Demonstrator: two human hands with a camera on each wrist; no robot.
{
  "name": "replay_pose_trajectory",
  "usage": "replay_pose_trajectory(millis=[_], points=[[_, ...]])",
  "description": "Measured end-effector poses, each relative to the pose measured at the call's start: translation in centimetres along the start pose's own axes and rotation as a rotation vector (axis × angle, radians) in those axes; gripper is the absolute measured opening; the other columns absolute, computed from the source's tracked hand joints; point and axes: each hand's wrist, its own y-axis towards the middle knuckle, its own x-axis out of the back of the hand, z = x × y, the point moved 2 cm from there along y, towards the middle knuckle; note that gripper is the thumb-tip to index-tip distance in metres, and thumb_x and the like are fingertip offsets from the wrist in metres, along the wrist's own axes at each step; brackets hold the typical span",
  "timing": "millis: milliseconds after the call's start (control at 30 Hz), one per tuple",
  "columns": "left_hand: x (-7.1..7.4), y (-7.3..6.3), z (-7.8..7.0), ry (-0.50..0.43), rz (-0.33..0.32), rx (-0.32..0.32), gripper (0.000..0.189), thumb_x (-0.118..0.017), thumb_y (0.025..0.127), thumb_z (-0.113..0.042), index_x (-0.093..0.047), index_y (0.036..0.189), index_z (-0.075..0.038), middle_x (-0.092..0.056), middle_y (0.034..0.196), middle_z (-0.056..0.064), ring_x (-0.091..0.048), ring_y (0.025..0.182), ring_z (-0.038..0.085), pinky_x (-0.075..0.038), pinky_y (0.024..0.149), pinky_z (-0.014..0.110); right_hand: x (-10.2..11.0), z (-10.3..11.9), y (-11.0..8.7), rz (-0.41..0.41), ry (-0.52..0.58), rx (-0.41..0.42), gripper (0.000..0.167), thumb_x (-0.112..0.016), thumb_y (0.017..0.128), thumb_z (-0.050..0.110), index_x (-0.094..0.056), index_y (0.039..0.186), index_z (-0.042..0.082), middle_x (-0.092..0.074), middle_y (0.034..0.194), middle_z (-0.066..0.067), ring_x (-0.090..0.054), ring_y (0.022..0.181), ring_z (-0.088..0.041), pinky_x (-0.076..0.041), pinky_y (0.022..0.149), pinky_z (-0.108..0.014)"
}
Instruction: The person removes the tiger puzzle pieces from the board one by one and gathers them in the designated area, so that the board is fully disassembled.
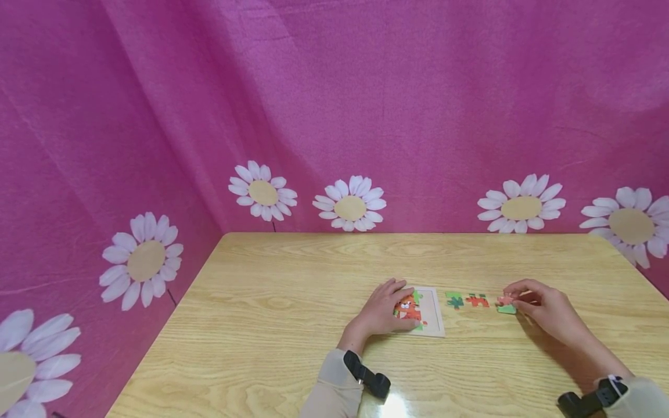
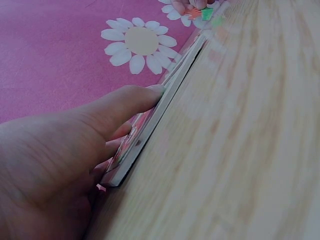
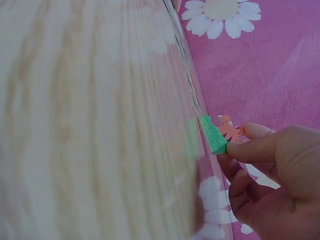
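Observation:
A small wooden puzzle board [image 1: 431,326] with a pale frame lies on the table, with an orange cartoon animal picture [image 1: 408,309] partly fitted in its left side. My left hand [image 1: 384,310] rests over the board's left part, thumb on the near border and fingers spread toward the far one, hiding some of the picture. Between thumb and fingers, my right hand [image 1: 549,309] pinches an orange and green puzzle piece [image 3: 214,136], tilted up close over the table. A green puzzle piece [image 1: 455,300] and an orange one [image 1: 478,301] lie between the board and that hand.
The light wood table [image 1: 272,307] reaches back to a pink curtain [image 1: 418,116] printed with big white daisies. Black camera straps circle both wrists, the left camera [image 1: 377,384] and the right camera [image 1: 575,403] hanging low near the tabletop.

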Motion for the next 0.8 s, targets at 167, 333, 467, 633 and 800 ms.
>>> replay_pose_trajectory(millis=[167, 333, 467, 633, 800], points=[[0.00, 0.01, 0.03, 0.005, 0.000, -0.002, 0.071, -0.075, 0.089, -0.038, -0.048, 0.150, -0.015, -0.033, 0.159, 0.003, -0.018, 0.149, 0.020, -0.011, 0.120, 0.035, -0.06, -0.14, 0.12, 0.002, 0.009, -0.003, 0.028, -0.071, 0.081, -0.018, -0.069, 0.100, 0.002, -0.069, 0.093, -0.014, -0.061, 0.072, -0.002, -0.049, 0.058, -0.018], [0.06, -0.06, -0.04, 0.003, 0.001, -0.007, 0.071, -0.074, 0.089, -0.039, -0.047, 0.151, -0.015, -0.033, 0.159, 0.003, -0.018, 0.149, 0.020, -0.011, 0.120, 0.035, -0.16, -0.32, 0.27, 0.003, 0.022, -0.005, 0.028, -0.071, 0.079, -0.020, -0.068, 0.099, 0.000, -0.069, 0.090, -0.012, -0.060, 0.070, -0.001, -0.048, 0.057, -0.017], [0.12, -0.16, -0.06, 0.000, 0.000, -0.012, 0.071, -0.073, 0.090, -0.039, -0.047, 0.151, -0.016, -0.033, 0.159, 0.003, -0.017, 0.149, 0.020, -0.010, 0.120, 0.034, -0.22, -0.44, 0.51, 0.010, 0.012, -0.016, 0.027, -0.071, 0.079, -0.020, -0.069, 0.098, -0.001, -0.069, 0.089, -0.012, -0.058, 0.072, -0.001, -0.048, 0.059, -0.018], [0.13, -0.18, -0.05, -0.004, -0.003, -0.009, 0.071, -0.074, 0.090, -0.039, -0.047, 0.151, -0.016, -0.033, 0.160, 0.003, -0.017, 0.150, 0.020, -0.010, 0.120, 0.033, -0.32, -0.64, 0.76, 0.031, -0.012, -0.029, 0.026, -0.070, 0.080, -0.019, -0.069, 0.101, -0.003, -0.067, 0.087, -0.009, -0.054, 0.071, -0.001, -0.047, 0.058, -0.021], [0.11, -0.20, -0.02, -0.011, 0.002, -0.003, 0.071, -0.074, 0.090, -0.039, -0.047, 0.151, -0.016, -0.032, 0.160, 0.003, -0.016, 0.150, 0.020, -0.010, 0.120, 0.033, -0.36, -0.94, 1.00, 0.060, 0.001, -0.008, 0.025, -0.069, 0.081, -0.019, -0.069, 0.102, -0.005, -0.067, 0.088, -0.009, -0.055, 0.071, -0.001, -0.048, 0.058, -0.021]])
